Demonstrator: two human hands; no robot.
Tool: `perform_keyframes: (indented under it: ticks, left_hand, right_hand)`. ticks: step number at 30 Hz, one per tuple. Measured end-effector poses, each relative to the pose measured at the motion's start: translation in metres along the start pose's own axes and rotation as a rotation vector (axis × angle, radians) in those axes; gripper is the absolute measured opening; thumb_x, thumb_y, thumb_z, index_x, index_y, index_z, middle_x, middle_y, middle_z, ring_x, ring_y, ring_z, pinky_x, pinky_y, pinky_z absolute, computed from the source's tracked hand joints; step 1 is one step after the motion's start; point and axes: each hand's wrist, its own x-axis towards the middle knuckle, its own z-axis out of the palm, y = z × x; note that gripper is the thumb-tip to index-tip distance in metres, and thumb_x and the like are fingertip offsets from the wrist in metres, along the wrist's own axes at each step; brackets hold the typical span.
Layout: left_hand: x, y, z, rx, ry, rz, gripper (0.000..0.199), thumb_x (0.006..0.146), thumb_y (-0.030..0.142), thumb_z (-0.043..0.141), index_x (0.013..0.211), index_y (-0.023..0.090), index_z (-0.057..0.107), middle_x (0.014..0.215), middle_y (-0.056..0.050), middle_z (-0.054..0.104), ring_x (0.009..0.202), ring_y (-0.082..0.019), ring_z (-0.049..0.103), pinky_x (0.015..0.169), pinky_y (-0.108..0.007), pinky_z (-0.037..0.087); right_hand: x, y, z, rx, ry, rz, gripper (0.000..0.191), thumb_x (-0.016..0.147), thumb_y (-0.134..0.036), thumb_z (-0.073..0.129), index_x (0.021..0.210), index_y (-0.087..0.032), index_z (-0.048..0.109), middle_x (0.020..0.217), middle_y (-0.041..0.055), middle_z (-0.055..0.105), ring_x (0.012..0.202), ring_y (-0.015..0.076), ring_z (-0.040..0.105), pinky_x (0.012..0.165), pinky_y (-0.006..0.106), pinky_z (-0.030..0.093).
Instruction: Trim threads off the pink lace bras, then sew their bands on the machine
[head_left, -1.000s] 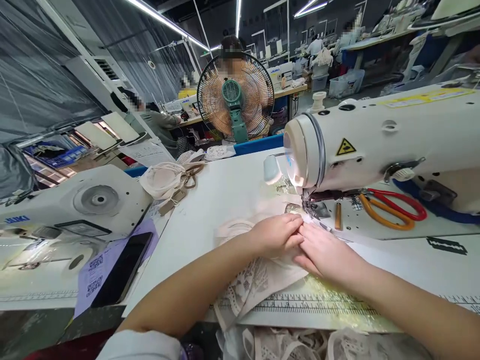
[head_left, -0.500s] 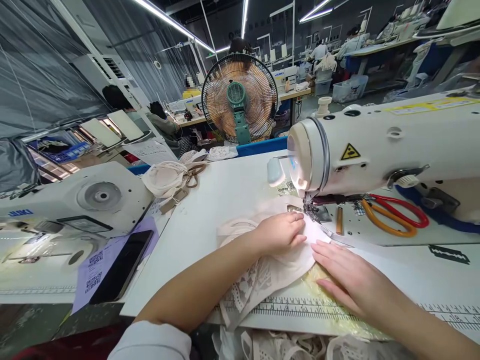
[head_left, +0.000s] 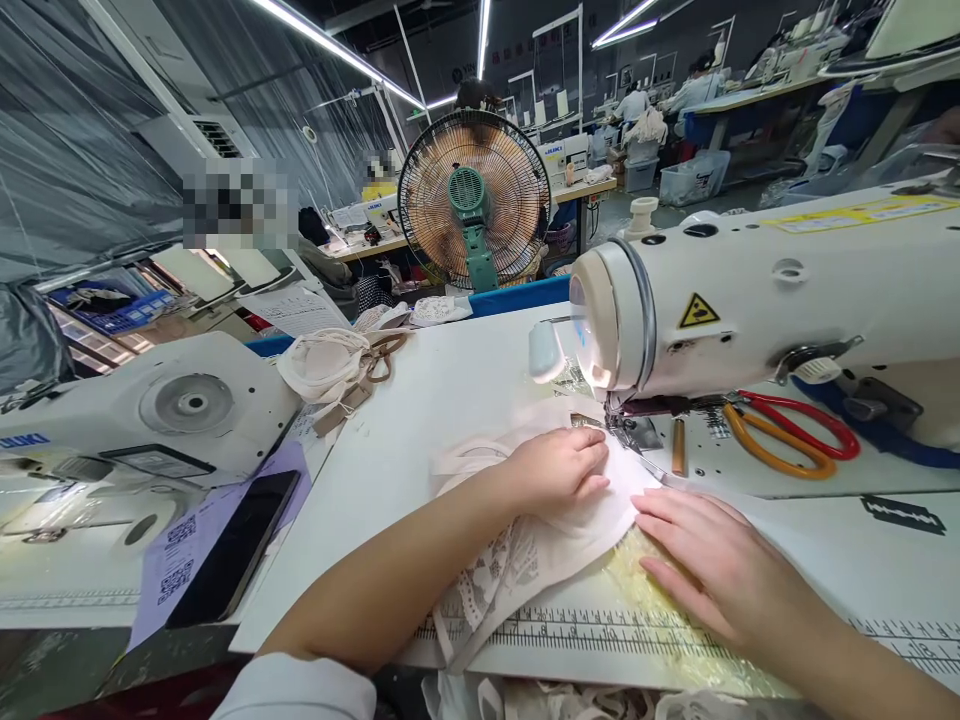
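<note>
Pale fabric with lace (head_left: 585, 515) lies under the needle area of the white sewing machine (head_left: 720, 300). My left hand (head_left: 559, 468) rests on top of the fabric, its fingers bent and pointing toward the needle; what its fingertips may pinch is hidden. To the right, my right hand (head_left: 705, 550) lies with fingers spread, its fingertips at the fabric's right edge, above crinkled yellowish film (head_left: 652, 590). A metal strip runs between the needle area and the right fingertips.
Orange and red scissors (head_left: 780, 440) and a black blade (head_left: 903, 514) lie at the right. A phone (head_left: 232, 550), fabric bundle (head_left: 326, 365) and second machine (head_left: 187, 400) are at the left. A large fan (head_left: 474, 200) stands behind the table; people sit farther back.
My right hand has shifted slightly right and down, its fingertips a little farther from my left hand. The left hand stays nearly in place on the fabric. The view has moved slightly.
</note>
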Motion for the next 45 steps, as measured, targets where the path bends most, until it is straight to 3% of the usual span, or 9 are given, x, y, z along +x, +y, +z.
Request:
perform_keyframes:
  ticks: [11, 17, 22, 24, 27, 30, 35, 45]
  left_hand:
    - [0.001, -0.006, -0.001, -0.015, 0.0, 0.013, 0.036, 0.089, 0.033, 0.045, 0.115, 0.011, 0.056, 0.131, -0.015, 0.053, 0.116, -0.026, 0.053, 0.095, -0.037, 0.045]
    - [0.008, -0.016, -0.012, 0.026, -0.037, 0.044, 0.036, 0.088, 0.036, 0.05, 0.112, 0.011, 0.057, 0.131, -0.014, 0.054, 0.115, -0.026, 0.053, 0.097, -0.04, 0.043]
    - [-0.001, 0.017, -0.012, 0.105, -0.026, 0.061, 0.021, 0.087, 0.022, 0.046, 0.09, 0.013, 0.064, 0.104, -0.01, 0.067, 0.094, -0.02, 0.06, 0.088, -0.033, 0.047]
    - [-0.011, 0.034, -0.005, 0.146, 0.035, 0.102, 0.024, 0.086, 0.023, 0.046, 0.095, 0.009, 0.064, 0.102, -0.013, 0.066, 0.092, -0.021, 0.06, 0.083, -0.034, 0.048]
    - [-0.023, 0.045, 0.009, 0.246, 0.172, 0.125, 0.033, 0.089, 0.02, 0.043, 0.113, 0.001, 0.056, 0.119, -0.019, 0.06, 0.105, -0.025, 0.056, 0.087, -0.038, 0.046]
    - [-0.026, 0.036, 0.015, 0.285, 0.211, 0.138, 0.031, 0.093, 0.015, 0.038, 0.117, 0.006, 0.055, 0.129, -0.013, 0.056, 0.106, -0.022, 0.056, 0.087, -0.037, 0.045]
    - [-0.017, 0.014, 0.01, 0.23, 0.225, 0.226, 0.028, 0.096, 0.019, 0.037, 0.111, 0.014, 0.06, 0.123, -0.003, 0.062, 0.105, -0.018, 0.057, 0.09, -0.036, 0.042]
    - [-0.006, -0.008, 0.009, 0.196, 0.272, 0.295, 0.024, 0.095, 0.017, 0.04, 0.096, 0.016, 0.064, 0.109, -0.002, 0.069, 0.102, -0.016, 0.059, 0.089, -0.033, 0.041]
  right_hand:
    - [0.001, 0.0, 0.001, -0.011, -0.013, -0.019, 0.027, 0.089, -0.026, 0.046, 0.106, -0.013, 0.062, 0.111, 0.0114, 0.067, 0.104, 0.0255, 0.061, 0.09, 0.044, 0.049]
    - [0.003, 0.0, 0.004, -0.022, -0.058, -0.031, 0.032, 0.088, -0.025, 0.045, 0.111, -0.009, 0.06, 0.12, 0.0147, 0.063, 0.112, 0.028, 0.057, 0.088, 0.044, 0.053]
    - [0.004, 0.0, 0.007, -0.019, -0.042, -0.024, 0.037, 0.087, -0.025, 0.044, 0.117, -0.006, 0.057, 0.123, 0.0177, 0.06, 0.114, 0.0296, 0.056, 0.089, 0.045, 0.053]
    - [0.003, 0.001, 0.008, -0.004, -0.038, -0.008, 0.038, 0.087, -0.024, 0.044, 0.118, -0.006, 0.056, 0.124, 0.0185, 0.06, 0.115, 0.0293, 0.055, 0.09, 0.045, 0.053]
    - [0.002, 0.001, 0.008, 0.004, -0.056, 0.017, 0.04, 0.088, -0.026, 0.044, 0.121, -0.006, 0.055, 0.125, 0.0181, 0.059, 0.116, 0.0284, 0.055, 0.091, 0.044, 0.053]
    - [0.002, 0.002, 0.007, 0.007, -0.052, 0.006, 0.039, 0.089, -0.026, 0.043, 0.121, -0.005, 0.055, 0.126, 0.018, 0.058, 0.117, 0.0284, 0.054, 0.092, 0.044, 0.052]
    - [0.002, 0.002, 0.007, -0.004, -0.058, 0.016, 0.039, 0.088, -0.025, 0.043, 0.119, -0.005, 0.056, 0.125, 0.018, 0.059, 0.116, 0.0289, 0.055, 0.09, 0.044, 0.053]
    - [0.005, 0.003, 0.002, 0.003, -0.053, -0.009, 0.034, 0.089, -0.024, 0.043, 0.113, -0.006, 0.059, 0.123, 0.0175, 0.06, 0.115, 0.0289, 0.055, 0.089, 0.044, 0.054]
